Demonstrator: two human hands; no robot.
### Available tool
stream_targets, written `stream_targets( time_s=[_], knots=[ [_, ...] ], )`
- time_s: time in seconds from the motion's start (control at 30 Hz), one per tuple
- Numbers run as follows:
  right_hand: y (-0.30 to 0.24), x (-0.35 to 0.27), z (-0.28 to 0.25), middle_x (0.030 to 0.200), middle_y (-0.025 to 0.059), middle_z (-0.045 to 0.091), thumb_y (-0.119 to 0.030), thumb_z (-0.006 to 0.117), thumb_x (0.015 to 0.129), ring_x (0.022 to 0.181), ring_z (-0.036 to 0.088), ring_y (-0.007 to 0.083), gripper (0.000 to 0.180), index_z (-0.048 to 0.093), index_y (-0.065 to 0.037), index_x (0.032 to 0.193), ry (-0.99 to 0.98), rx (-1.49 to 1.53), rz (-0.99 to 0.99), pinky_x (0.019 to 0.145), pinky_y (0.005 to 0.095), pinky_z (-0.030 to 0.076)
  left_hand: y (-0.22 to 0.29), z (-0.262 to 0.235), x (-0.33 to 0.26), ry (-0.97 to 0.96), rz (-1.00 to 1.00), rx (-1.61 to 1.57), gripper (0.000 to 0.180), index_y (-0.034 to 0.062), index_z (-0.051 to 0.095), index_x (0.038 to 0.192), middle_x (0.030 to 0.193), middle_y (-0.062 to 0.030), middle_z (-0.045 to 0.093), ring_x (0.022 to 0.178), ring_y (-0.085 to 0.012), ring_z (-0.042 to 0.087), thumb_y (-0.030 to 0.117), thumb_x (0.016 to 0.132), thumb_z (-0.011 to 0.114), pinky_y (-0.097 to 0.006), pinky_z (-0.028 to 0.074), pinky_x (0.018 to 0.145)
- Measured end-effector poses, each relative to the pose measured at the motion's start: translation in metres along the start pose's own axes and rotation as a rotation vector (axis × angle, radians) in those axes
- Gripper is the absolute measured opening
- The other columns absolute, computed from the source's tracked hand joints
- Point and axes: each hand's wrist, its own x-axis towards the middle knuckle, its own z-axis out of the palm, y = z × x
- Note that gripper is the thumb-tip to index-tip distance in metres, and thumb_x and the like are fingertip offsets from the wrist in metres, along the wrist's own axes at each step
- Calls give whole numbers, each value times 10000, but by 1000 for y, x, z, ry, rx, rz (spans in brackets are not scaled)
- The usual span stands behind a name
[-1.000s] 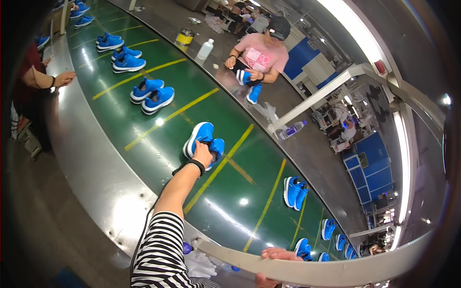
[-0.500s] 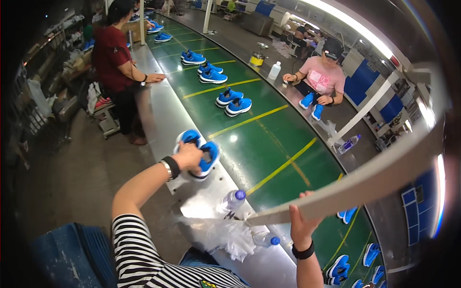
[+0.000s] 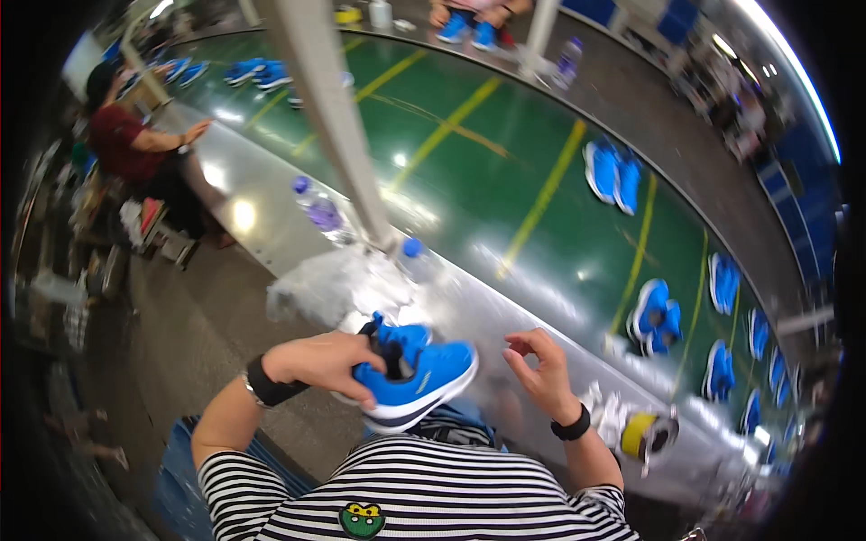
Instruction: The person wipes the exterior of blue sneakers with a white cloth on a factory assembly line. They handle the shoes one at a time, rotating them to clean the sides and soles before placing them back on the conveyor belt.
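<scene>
A pair of blue sneakers (image 3: pixel 424 386) with white soles is in my left hand (image 3: pixel 317 362), close in front of my striped shirt. The fingers grip the shoes at their openings, and the nearer shoe partly covers the other. To the right of the shoes, my right hand (image 3: pixel 544 371) is raised above the metal ledge (image 3: pixel 505 329). Its fingers are bent and apart, with nothing between them.
A slanting post (image 3: pixel 329 117) rises from the ledge beside crumpled plastic (image 3: pixel 325 284) and two bottles (image 3: pixel 413 257). Beyond runs a green belt (image 3: pixel 469 194) carrying more blue sneakers (image 3: pixel 613 176). A yellow-banded round container (image 3: pixel 645 435) stands right. Co-workers sit along the line.
My left hand has brought the sneakers from the ledge on the left to the front of my body. My right hand has come away from the post. The view has turned right.
</scene>
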Motion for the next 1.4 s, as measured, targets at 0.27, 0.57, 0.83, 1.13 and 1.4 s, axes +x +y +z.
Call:
stream_targets(
  time_s=[0.27,0.57,0.83,1.13,1.4],
  knots=[
    [126,-107,41,1154,188,434,-234,684,731,991,498,243,714,296,-7,1285,267,320,378,813,325,431,36,169,183,412,14,420,357,153,604,890,908,-128,470,894,-279,449,349,612,714,-433,303,807],
    [172,-107,81,1193,206,403,-157,680,686,1057,475,278,791,230,2,1317,502,434,482,861,343,409,-19,162,185,706,-185,-280,619,-22,348,1185,982,-167,468,952,-297,472,124,672,661,-381,402,799],
    [141,-96,43,1027,68,549,10,462,733,919,536,164,441,467,-37,1171,523,945,661,813,286,423,-47,140,211,273,-372,-1173,389,-44,466,1121,950,-141,586,842,-232,583,-13,734,480,-337,464,764],
    [125,-121,58,1008,74,576,-13,430,806,893,570,170,272,535,-26,1058,590,1231,601,764,294,478,-38,114,190,117,-409,-1307,328,-24,531,1039,930,-113,603,772,-192,604,-47,717,476,-299,508,690],
    [127,-127,62,1075,99,557,-6,456,797,941,566,191,345,493,-19,1139,607,1154,618,812,315,468,-50,118,199,42,-354,-1384,329,-14,539,1040,948,-118,600,804,-203,603,-51,716,495,-308,507,723]
  ],
)
